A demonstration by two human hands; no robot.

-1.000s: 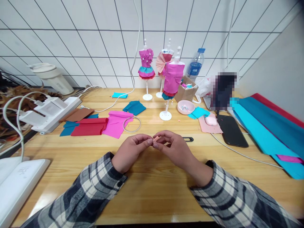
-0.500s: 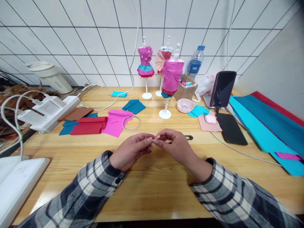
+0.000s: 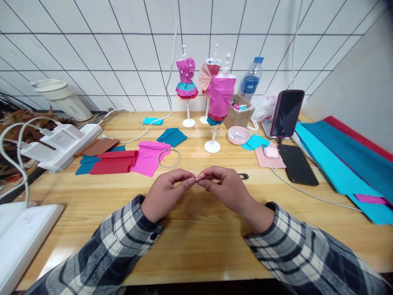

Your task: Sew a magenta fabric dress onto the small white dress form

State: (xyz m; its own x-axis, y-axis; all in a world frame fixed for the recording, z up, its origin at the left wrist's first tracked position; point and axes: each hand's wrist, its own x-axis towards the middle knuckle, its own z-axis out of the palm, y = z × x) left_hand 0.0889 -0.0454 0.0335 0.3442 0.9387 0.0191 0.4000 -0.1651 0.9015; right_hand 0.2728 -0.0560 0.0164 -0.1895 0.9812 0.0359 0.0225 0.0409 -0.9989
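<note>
A small piece of peach-pink crepe paper (image 3: 200, 177) is pinched between my two hands above the wooden table. My left hand (image 3: 168, 192) holds its left end between thumb and fingertips. On the other side my right hand (image 3: 227, 190) grips it the same way, with the fingertips of both hands almost meeting. Much of the piece is hidden by the fingers. Just beyond the hands lies a metal ring (image 3: 168, 159), partly over a magenta crepe paper sheet (image 3: 149, 162). A dark flat tool end (image 3: 244, 176) shows behind my right hand.
Three mini dress forms in paper dresses stand at the back, the nearest in magenta (image 3: 221, 96). Right of it are a pink bowl (image 3: 231, 138), a cardboard box (image 3: 238, 117), a propped phone (image 3: 287, 114) and a black phone (image 3: 301, 166). A power strip (image 3: 61, 149) sits left.
The pinched piece has turned slightly, and the fingers of my left hand have shifted on it. Both hands stay in nearly the same place; the view has moved a little.
</note>
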